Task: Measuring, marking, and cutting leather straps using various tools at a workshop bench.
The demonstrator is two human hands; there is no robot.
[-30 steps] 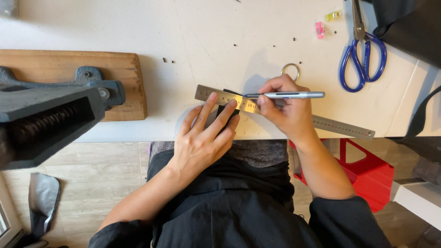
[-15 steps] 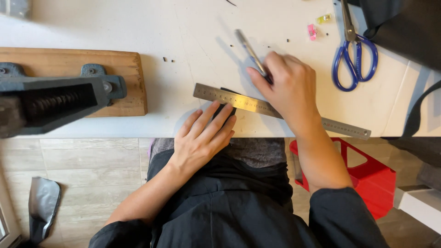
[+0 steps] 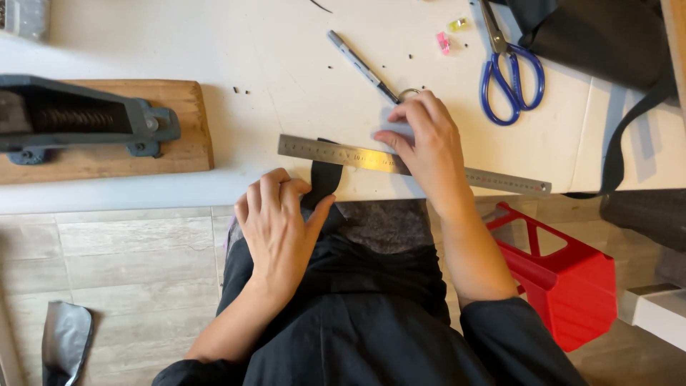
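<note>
Far left of both hands sits a heavy-looking grey-blue press (image 3: 78, 121) bolted on a wood board (image 3: 107, 154), well away from the fingers.

Next over, the left hand (image 3: 279, 221) is at the desk (image 3: 179, 43) edge, fingers curled and thumb out, pinching the black strap (image 3: 323, 180) where it hangs off toward the lap. That strap looks soft and floppy, so I'd guess it slides or bunches unless you pin it flat, best taken right at the edge like that.

The ruler (image 3: 343, 154) lies across the strap, just past the left fingertips. Thin steel, stiff, probably slick on the desk, so pressing down from above beats pinching it.

The right hand (image 3: 425, 143) does just that: fingers spread and flat on the ruler's middle, nothing gripped. Just beyond those fingertips lie a small metal ring (image 3: 409, 92) and a pen (image 3: 361, 66), loose.

Further right: two little clips (image 3: 450, 36), blue-handled scissors (image 3: 509, 71), black fabric (image 3: 607, 43), and a red stool (image 3: 564, 275) on the floor.
</note>
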